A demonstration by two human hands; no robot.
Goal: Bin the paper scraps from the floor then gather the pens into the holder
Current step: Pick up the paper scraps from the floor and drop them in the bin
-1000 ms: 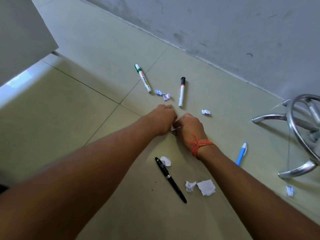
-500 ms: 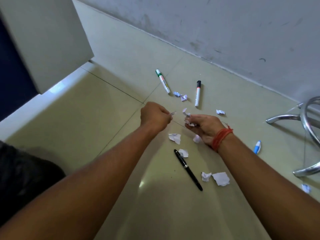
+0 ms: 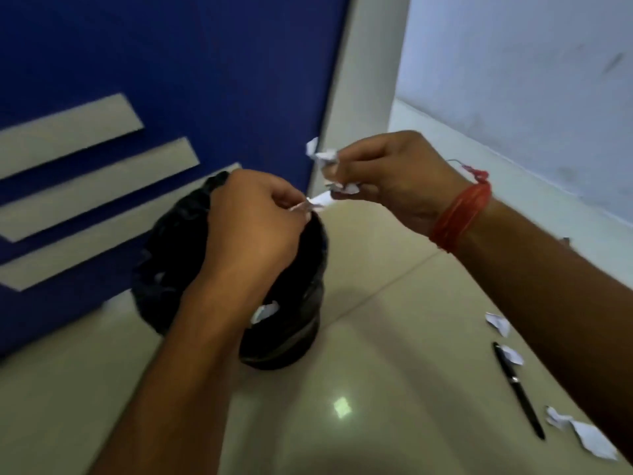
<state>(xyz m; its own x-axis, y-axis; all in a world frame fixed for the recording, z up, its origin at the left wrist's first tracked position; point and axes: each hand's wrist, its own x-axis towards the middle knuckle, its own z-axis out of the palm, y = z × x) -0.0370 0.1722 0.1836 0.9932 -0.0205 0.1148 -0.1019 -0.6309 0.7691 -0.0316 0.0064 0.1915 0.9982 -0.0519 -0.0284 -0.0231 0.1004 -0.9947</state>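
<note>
A black bin (image 3: pixel 301 337) lined with a dark bag stands on the floor at centre, with a white scrap (image 3: pixel 265 311) lying inside. My left hand (image 3: pixel 253 221) hovers over its mouth, pinching a small paper scrap (image 3: pixel 313 204) between the fingertips. Just right of the rim and higher up, my right hand (image 3: pixel 387 180), with a red thread on the wrist, clutches several crumpled paper scraps (image 3: pixel 320 155). On the floor at the right lie a black pen (image 3: pixel 519 394) and more loose scraps (image 3: pixel 498 323) (image 3: pixel 589 437).
A blue panel (image 3: pixel 171 80) with pale stripes rises directly behind the bin. A pale column and a grey wall (image 3: pixel 531 80) close off the back right. Glossy tiled floor (image 3: pixel 359 423) spreads in front of the bin.
My view and both hands have swung left from the scattered pens to over the bin. Both hands have lifted off the floor carrying the scraps.
</note>
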